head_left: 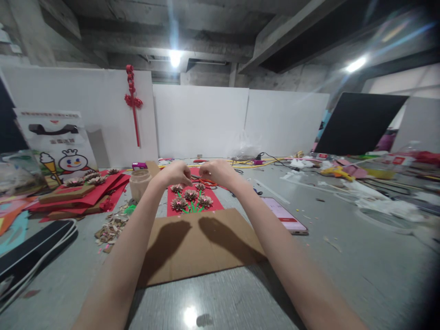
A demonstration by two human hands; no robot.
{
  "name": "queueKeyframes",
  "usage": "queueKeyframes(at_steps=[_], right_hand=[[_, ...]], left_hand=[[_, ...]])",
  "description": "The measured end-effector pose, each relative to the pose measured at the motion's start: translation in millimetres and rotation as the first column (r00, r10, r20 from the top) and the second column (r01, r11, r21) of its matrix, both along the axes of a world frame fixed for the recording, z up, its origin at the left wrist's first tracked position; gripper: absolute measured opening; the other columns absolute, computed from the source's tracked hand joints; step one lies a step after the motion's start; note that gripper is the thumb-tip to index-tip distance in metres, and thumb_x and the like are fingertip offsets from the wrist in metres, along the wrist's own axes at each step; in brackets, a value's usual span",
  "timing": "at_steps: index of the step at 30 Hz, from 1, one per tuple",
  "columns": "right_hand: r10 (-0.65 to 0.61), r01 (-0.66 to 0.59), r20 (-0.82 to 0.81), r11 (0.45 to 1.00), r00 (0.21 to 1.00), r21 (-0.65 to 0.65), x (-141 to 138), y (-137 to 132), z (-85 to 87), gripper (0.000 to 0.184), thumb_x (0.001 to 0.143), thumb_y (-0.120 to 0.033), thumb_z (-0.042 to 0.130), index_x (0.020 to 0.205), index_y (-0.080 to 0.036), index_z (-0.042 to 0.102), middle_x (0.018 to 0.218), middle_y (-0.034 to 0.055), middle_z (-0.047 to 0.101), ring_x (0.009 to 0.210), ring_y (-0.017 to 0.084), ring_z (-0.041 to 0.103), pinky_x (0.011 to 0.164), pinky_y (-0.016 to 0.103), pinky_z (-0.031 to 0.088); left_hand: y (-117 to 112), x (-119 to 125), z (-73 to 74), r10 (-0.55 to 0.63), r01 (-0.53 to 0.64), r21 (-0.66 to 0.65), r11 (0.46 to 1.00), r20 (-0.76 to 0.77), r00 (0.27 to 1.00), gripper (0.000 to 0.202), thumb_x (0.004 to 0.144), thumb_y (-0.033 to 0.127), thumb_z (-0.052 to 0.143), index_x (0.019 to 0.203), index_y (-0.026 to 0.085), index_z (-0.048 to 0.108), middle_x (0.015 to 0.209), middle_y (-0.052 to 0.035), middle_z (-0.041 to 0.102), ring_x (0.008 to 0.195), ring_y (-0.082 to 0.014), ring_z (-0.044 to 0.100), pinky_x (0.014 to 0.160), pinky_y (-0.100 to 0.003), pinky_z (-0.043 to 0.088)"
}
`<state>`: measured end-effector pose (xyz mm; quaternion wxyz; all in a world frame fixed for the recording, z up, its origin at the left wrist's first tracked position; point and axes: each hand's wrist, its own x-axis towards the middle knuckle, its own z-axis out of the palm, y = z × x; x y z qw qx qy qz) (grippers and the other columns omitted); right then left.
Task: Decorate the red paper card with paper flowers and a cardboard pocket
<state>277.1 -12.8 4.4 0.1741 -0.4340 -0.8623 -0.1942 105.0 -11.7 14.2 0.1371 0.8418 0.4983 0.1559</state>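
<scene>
My left hand [176,173] and my right hand [218,173] are held close together above the far end of a red sheet [173,211]. Both have curled fingers with the tips together. Anything pinched between them is too small or hidden to name. On the sheet are several brown layered flowers [190,195] with pink centres, joined to green stems [194,208]. A brown cardboard piece [202,243] lies nearer to me, touching or overlapping the sheet's near edge, with the shadows of both hands on it. Something orange and looped [210,183] shows just behind my right hand.
Left are a jar [140,184], scraps [112,229], stacked red sheets [118,185] with flowers, and a black case [34,252] with a white cable. Right lie a phone [287,217], a yellow glue gun [337,173] and crumpled white plastic [381,199]. White panels [202,121] stand behind.
</scene>
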Motion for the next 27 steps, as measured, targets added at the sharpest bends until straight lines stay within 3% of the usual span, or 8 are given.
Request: queueKeyframes(at_steps=[4,8,11,14,17,21,24,27], right_hand=[[0.013,-0.013,0.012,1.0,1.0,0.005,-0.1,1.2,-1.6,0.02,0.081,-0.023,0.049,0.083,-0.022,0.069,0.079,0.0043,0.068,0.07,0.013,0.058,0.056,0.022,0.03],[-0.014,0.014,0.019,1.0,1.0,-0.003,-1.0,1.3,-1.6,0.024,0.078,-0.038,0.054,0.076,-0.019,0.07,0.07,0.0057,0.067,0.063,0.013,0.056,0.053,0.022,0.028],[0.016,-0.016,0.003,1.0,1.0,-0.017,-0.4,1.8,-1.1,0.014,0.076,-0.028,0.057,0.077,-0.021,0.069,0.073,0.0035,0.067,0.065,0.012,0.055,0.054,0.021,0.028],[0.065,-0.065,-0.015,0.998,0.998,-0.011,0.5,1.5,-0.9,0.015,0.076,-0.015,0.054,0.077,-0.021,0.068,0.081,0.0016,0.067,0.069,0.011,0.056,0.056,0.021,0.029],[0.083,-0.082,-0.034,0.997,0.996,0.012,0.9,0.5,-1.3,0.011,0.076,-0.022,0.057,0.072,-0.02,0.068,0.082,0.0012,0.066,0.066,0.01,0.054,0.055,0.021,0.028],[0.09,-0.088,-0.046,0.995,0.995,0.041,1.3,1.5,-2.3,0.02,0.075,-0.035,0.06,0.065,-0.019,0.066,0.077,0.0015,0.064,0.062,0.01,0.052,0.054,0.022,0.027],[0.129,-0.126,-0.05,0.991,0.99,0.053,2.3,4.5,-2.9,0.011,0.074,-0.029,0.061,0.07,-0.02,0.067,0.084,0.0009,0.064,0.07,0.011,0.055,0.057,0.022,0.029],[0.134,-0.13,-0.054,0.99,0.99,0.062,4.2,8.2,-3.3,0.011,0.077,-0.019,0.057,0.075,-0.022,0.068,0.088,0.0006,0.064,0.076,0.011,0.056,0.06,0.021,0.031]], left_hand=[[-0.4,0.8,-1.4,-0.077,0.076,-0.07,0.995,-0.012,0.997,0.009,0.063,0.017,0.052,0.061,0.014,0.06,0.059,-0.0036,0.065,0.058,-0.0137,0.06,0.055,-0.023,0.043],[-4.1,3.1,-1.9,-0.069,0.064,-0.091,0.994,-0.055,0.996,0.019,0.069,0.025,0.049,0.056,0.015,0.058,0.057,-0.0033,0.064,0.052,-0.0118,0.057,0.053,-0.022,0.041],[-3.1,2.4,-1.1,-0.042,0.041,-0.012,0.999,-0.103,0.994,0.016,0.065,0.029,0.057,0.056,0.016,0.059,0.053,-0.0011,0.062,0.052,-0.0116,0.054,0.051,-0.022,0.038],[2.6,-0.8,-0.9,-0.047,0.053,0.04,0.998,-0.133,0.99,0.008,0.06,0.023,0.06,0.063,0.017,0.065,0.057,-0.0003,0.063,0.057,-0.0122,0.054,0.052,-0.022,0.036],[6.4,-3.5,-0.7,-0.053,0.06,0.048,0.997,-0.136,0.989,0.013,0.058,0.016,0.058,0.067,0.018,0.068,0.062,-0.0004,0.065,0.061,-0.0123,0.055,0.055,-0.021,0.036],[4.0,-4.1,0.2,-0.006,0.014,0.056,0.998,-0.132,0.991,0.013,0.058,0.029,0.063,0.058,0.016,0.064,0.053,0.0003,0.06,0.052,-0.0113,0.05,0.049,-0.022,0.032],[3.2,-4.9,0.2,-0.005,0.012,0.054,0.998,-0.121,0.993,0.018,0.057,0.034,0.065,0.056,0.016,0.063,0.05,0.001,0.057,0.05,-0.0105,0.048,0.047,-0.022,0.031],[5.3,-6.8,-1.1,-0.049,0.052,0.028,0.998,-0.121,0.991,0.01,0.06,0.025,0.061,0.063,0.017,0.066,0.059,-0.0004,0.063,0.055,-0.011,0.052,0.051,-0.021,0.034]])
